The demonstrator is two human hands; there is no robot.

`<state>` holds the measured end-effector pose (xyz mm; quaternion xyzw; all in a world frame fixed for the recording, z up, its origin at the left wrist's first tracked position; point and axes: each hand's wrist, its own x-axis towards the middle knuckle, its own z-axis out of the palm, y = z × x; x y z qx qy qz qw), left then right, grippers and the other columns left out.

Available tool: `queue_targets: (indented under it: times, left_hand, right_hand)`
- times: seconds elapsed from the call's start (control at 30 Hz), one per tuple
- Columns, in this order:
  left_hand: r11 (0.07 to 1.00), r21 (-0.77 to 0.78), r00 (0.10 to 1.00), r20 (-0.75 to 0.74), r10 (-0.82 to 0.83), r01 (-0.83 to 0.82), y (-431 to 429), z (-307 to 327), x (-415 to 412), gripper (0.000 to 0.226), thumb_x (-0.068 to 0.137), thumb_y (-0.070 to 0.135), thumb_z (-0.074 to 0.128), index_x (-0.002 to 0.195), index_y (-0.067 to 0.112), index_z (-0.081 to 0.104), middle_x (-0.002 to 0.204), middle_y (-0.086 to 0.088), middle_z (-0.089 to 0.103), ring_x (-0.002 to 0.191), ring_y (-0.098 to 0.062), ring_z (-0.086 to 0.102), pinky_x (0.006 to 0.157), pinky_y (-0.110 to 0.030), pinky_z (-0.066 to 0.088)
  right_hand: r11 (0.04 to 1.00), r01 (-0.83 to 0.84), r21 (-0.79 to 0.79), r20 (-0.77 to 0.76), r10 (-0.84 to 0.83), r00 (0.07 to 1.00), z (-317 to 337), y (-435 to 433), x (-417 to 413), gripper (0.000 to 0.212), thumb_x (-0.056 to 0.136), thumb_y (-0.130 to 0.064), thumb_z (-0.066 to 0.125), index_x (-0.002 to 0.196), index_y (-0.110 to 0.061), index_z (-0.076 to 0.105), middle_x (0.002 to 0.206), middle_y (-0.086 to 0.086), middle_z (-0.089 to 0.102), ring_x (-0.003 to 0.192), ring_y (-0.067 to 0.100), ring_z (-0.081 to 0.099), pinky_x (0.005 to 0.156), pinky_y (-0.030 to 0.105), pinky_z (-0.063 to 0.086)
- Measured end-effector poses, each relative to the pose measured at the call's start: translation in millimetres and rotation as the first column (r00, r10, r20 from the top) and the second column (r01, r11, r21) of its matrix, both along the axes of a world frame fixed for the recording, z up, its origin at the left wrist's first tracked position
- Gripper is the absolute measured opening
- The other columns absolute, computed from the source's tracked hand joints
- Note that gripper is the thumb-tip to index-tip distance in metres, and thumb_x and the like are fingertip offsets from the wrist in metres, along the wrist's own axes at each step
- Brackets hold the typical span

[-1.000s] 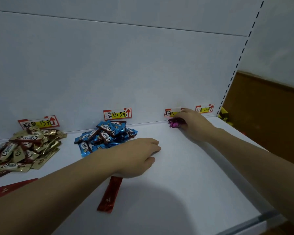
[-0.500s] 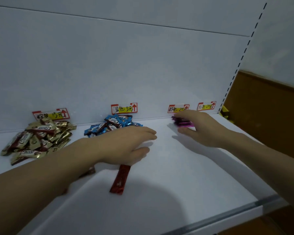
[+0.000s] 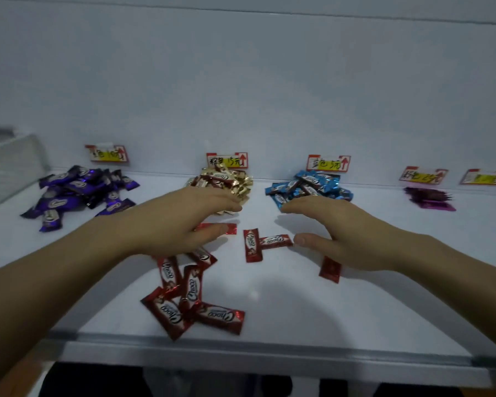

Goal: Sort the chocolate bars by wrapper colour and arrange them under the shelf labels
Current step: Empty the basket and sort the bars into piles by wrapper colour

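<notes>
**Red bars lie loose between two open hands**

Four colours are found grouped along the back panel [image 3: 241,81]: a purple pile [image 3: 78,193], a gold pile [image 3: 226,181], a blue pile [image 3: 309,187] and a pink pile [image 3: 430,199]. Each is heaped just below one of the labels [image 3: 227,161], so that wrapper and tag can be read together. A further label [image 3: 483,177] is fixed at the far right. Its writing is too blurred to be read, though it may be meant for red.

The red bars [image 3: 184,299] are not yet sorted. They are scattered over the front half of the shelf [image 3: 269,342]. An overlapping cluster lies near the front edge, and a crossed pair lies in the middle.

The left hand [image 3: 184,222] and the right hand [image 3: 335,233] are held apart, palms down, fingers straight and thumbs turned inward. Nothing is gripped by either. The crossed pair lies between the two thumbs. One bar is partly covered by the left thumb, another shows under the right wrist, and the cluster lies below the left forearm. Whether any bar is touched cannot be told. The hands appear to be set this way so that the loose bars can be swept together.
</notes>
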<state>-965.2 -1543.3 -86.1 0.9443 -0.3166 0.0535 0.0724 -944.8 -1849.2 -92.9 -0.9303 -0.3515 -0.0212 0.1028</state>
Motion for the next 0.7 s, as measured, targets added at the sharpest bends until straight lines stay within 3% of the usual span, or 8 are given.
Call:
queue_targets:
  times: [0.17, 0.3, 0.47, 0.57, 0.63, 0.7]
  left_hand:
    - [0.995, -0.049, 0.997, -0.023, 0.080, -0.081, 49.0, -14.1, -29.3, 0.049, 0.102, 0.051, 0.035, 0.147, 0.037, 0.045, 0.151, 0.023, 0.041, 0.138, 0.006, 0.035, 0.110, -0.013, 0.025]
    - [0.985, -0.069, 0.987, -0.041, 0.154, -0.157, 78.4, -22.7, -36.2, 0.041, 0.103, 0.032, 0.045, 0.143, 0.036, 0.049, 0.146, 0.020, 0.048, 0.132, 0.005, 0.041, 0.113, -0.026, 0.036]
    - [0.988, -0.111, 0.988, -0.121, 0.096, -0.110, 86.9, -29.3, -42.2, 0.040, 0.101, 0.030, 0.052, 0.140, 0.038, 0.052, 0.138, 0.026, 0.052, 0.129, 0.006, 0.045, 0.106, -0.026, 0.042]
    - [0.968, -0.181, 0.982, -0.107, 0.156, -0.174, 80.5, -33.6, -41.8, 0.036, 0.100, 0.041, 0.048, 0.136, 0.039, 0.056, 0.127, 0.027, 0.055, 0.118, 0.008, 0.050, 0.097, -0.024, 0.047]
    - [0.944, -0.185, 0.960, -0.099, 0.260, -0.275, 75.2, -35.7, -37.8, 0.040, 0.097, 0.049, 0.048, 0.134, 0.038, 0.058, 0.119, 0.026, 0.056, 0.106, 0.008, 0.052, 0.086, -0.018, 0.047]
    - [0.940, -0.091, 0.943, -0.094, 0.320, -0.329, 66.5, -34.9, -32.5, 0.041, 0.095, 0.048, 0.057, 0.134, 0.034, 0.059, 0.118, 0.019, 0.057, 0.101, 0.002, 0.053, 0.083, -0.017, 0.043]
  right_hand:
    - [0.985, -0.169, -0.020, 0.023, 0.169, 0.985, -13.8, 41.2, 1.8, 0.044, 0.103, -0.026, 0.050, 0.146, -0.036, 0.045, 0.148, -0.014, 0.043, 0.136, 0.006, 0.035, 0.112, 0.029, 0.036]
    - [0.955, -0.270, -0.123, 0.034, 0.276, 0.961, -17.2, 58.2, 11.3, 0.041, 0.101, -0.022, 0.056, 0.137, -0.041, 0.055, 0.143, -0.015, 0.051, 0.132, 0.005, 0.041, 0.108, 0.031, 0.043]
    - [0.960, -0.279, -0.021, 0.069, 0.279, 0.958, -19.6, 60.7, 13.0, 0.020, 0.095, -0.027, 0.067, 0.113, -0.033, 0.073, 0.118, -0.014, 0.062, 0.110, 0.003, 0.052, 0.091, 0.024, 0.048]
    - [0.978, -0.185, 0.099, 0.085, 0.177, 0.980, -12.8, 58.6, 11.9, 0.018, 0.094, -0.025, 0.068, 0.111, -0.027, 0.074, 0.100, -0.017, 0.063, 0.088, -0.003, 0.055, 0.076, 0.012, 0.042]
    - [0.992, -0.063, 0.112, -0.041, 0.067, 0.997, 0.6, 53.8, 12.8, 0.026, 0.092, -0.028, 0.071, 0.117, -0.032, 0.070, 0.089, -0.020, 0.066, 0.080, -0.006, 0.058, 0.069, 0.008, 0.040]
    - [0.999, 0.019, 0.027, -0.252, -0.011, 0.968, 12.7, 46.7, 15.0, 0.039, 0.089, -0.032, 0.074, 0.124, -0.041, 0.061, 0.081, -0.016, 0.069, 0.081, -0.005, 0.060, 0.069, 0.009, 0.042]
